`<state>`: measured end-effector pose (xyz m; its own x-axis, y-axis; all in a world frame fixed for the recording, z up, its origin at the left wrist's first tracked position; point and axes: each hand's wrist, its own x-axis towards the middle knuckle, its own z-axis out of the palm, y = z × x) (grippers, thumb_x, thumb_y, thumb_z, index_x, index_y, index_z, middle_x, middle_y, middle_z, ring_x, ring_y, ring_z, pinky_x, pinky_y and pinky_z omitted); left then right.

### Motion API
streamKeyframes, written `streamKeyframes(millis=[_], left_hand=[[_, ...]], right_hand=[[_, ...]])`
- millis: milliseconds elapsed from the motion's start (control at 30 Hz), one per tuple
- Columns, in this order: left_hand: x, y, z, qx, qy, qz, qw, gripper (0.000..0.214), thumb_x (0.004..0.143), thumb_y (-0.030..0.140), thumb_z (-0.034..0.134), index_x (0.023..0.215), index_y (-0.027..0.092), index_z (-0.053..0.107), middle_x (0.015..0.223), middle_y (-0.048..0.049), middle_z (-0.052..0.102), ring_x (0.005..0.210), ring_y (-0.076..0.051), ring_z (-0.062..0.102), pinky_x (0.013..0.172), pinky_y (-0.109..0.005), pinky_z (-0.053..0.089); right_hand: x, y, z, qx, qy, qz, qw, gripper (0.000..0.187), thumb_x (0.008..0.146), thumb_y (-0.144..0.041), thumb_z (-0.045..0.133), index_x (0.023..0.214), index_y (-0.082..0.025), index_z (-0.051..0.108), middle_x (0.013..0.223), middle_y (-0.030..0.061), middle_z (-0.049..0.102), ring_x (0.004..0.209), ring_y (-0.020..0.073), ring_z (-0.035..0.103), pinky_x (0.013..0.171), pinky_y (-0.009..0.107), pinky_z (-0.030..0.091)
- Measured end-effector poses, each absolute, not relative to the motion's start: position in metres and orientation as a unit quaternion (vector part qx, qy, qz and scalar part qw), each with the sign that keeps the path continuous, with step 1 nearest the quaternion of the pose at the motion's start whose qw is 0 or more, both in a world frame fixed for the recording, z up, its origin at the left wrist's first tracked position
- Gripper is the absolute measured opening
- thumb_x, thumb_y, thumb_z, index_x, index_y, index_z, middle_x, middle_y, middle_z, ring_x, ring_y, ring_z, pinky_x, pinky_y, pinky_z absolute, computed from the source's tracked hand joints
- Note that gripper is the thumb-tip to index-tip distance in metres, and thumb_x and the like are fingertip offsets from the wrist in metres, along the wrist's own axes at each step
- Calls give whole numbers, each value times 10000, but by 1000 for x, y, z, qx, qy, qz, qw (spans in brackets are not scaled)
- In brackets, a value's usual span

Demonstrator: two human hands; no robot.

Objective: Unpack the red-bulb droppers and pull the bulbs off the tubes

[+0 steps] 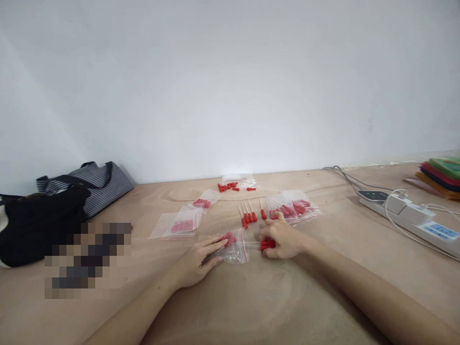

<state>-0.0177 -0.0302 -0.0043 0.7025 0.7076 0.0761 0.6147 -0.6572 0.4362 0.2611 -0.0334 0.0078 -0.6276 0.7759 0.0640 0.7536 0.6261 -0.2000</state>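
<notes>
Packing workroom: bare plywood bench (251, 306) against white wall (230, 86); zip bags (176, 224) of red-bulbed droppers (247, 215) mid-bench, power strip (406, 215) at bench's right, striped tote (97, 184) at left.

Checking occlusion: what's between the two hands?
Head view: a clear bag, pinched by the left hand; the right hand holds red-capped droppers at its mouth.

— What sits at the far left of the wooden table (251, 306)?

— A striped tote (104, 184) leans by the white wall (230, 86). A black bag (39, 225) lies just in front, touching it.

— And on the right?

— A white power strip (413, 218) lies there, green lights lit at its far end. Grey cables (345, 178) run from it toward the wall. Beyond it rests a stack of coloured sheets (440, 175).
</notes>
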Motion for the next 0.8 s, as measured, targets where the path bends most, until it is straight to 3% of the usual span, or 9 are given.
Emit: streamKeyframes(millis=[300,467,600,800], left_hand=[[-19,-30,-4,901,368,115,198,429,856,319,398,1283,306,351,1363,7,354,1246,-185,324,1024,-422,286],[-18,-31,-2,900,373,112,196,428,859,330,393,1284,318,345,1365,13,350,1247,-184,321,1024,-421,286],[-19,-31,-2,901,371,111,196,427,859,328,393,1283,315,348,1366,12,349,1246,-188,323,1023,-421,287],[-19,-30,-3,896,380,111,202,430,849,333,413,1276,300,370,1361,7,357,1246,-202,323,1024,-417,289]], right_hand=[[299,-21,21,-429,-895,114,38,227,788,-288,422,591,-188,477,584,-15,505,651,151,486,819,387,281],[311,-11,32,-544,-834,67,67,301,830,-365,357,635,-196,512,594,-10,554,630,145,499,842,389,263],[287,2,29,-703,-706,-28,81,321,833,-331,320,743,-190,594,748,57,628,767,202,548,874,464,183],[240,19,7,-750,-656,-51,69,385,817,-331,341,843,-116,659,895,170,626,968,322,480,885,539,96]])
